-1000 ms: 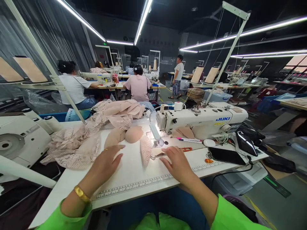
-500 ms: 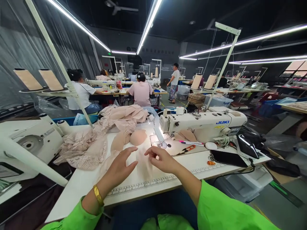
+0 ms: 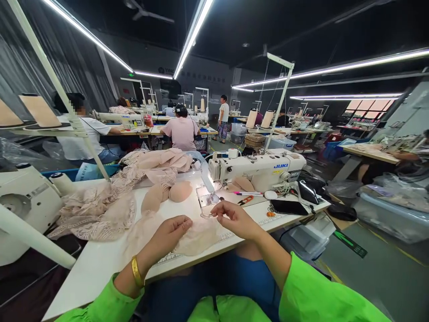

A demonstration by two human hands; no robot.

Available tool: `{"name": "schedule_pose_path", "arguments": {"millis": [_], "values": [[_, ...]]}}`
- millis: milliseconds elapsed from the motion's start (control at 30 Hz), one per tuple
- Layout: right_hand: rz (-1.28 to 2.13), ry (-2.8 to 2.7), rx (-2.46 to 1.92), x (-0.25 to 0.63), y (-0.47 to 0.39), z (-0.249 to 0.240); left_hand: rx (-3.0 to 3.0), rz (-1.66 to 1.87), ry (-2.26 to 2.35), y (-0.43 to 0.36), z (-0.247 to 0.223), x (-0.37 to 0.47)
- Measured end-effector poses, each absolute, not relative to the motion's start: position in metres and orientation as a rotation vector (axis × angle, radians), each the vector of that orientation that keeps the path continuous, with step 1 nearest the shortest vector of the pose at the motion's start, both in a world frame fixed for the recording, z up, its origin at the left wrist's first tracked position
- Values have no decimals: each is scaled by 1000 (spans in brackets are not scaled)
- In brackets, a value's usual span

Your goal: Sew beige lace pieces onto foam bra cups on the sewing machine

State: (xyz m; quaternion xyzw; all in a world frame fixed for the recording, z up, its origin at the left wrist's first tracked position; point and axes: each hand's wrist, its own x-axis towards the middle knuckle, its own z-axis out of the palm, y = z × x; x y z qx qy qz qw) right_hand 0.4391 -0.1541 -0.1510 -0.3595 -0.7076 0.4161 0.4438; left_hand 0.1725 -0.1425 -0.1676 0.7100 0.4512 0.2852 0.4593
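Sheer beige fabric lies on the white table, under and between my hands. My left hand has its thumb and fingers pinched at the fabric's upper left edge. To the right, my right hand is closed in a pinch near the needle area of the JUKI sewing machine; what its fingertips hold is too small to make out. A beige moulded cup rests left of the needle plate, with another curved beige piece beside it.
Lace fabric is heaped at the left. Orange-handled snips, pens and a black phone lie right of the needle. Thread stands flank the table. Several people sit at machines beyond; one stands.
The view has turned right. My left fingers have come together on the fabric, which now lies spread out instead of blurred between my hands. My right hand remains pinched near the needle area.
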Motion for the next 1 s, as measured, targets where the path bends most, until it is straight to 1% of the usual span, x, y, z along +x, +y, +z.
{"name": "schedule_pose_path", "arguments": {"millis": [67, 133, 267, 400, 500, 600, 767, 867, 1000], "values": [[1084, -1687, -893, 434, -157, -153, 1890, 697, 1082, -144, -169, 172], [1172, -1605, -881, 429, -157, -155, 1995, 774, 1094, -144, -171, 172], [1315, -1435, -856, 420, -151, -165, 1895, 968, 1211, -142, -169, 172], [1560, -1137, -834, 409, -141, -188, 1759, 933, 1261, -133, -166, 176], [1753, -1004, -846, 403, -129, -206, 1932, 812, 1343, -111, -163, 178], [1739, -1018, -872, 403, -108, -218, 2126, 757, 1441, -72, -162, 175], [1645, -1127, -881, 408, -72, -235, 2245, 812, 1653, -8, -169, 169], [1643, -1150, -878, 409, -63, -245, 2259, 802, 1761, 9, -176, 168], [1614, -1212, -898, 410, -66, -248, 2249, 798, 1799, 12, -176, 168]]}}
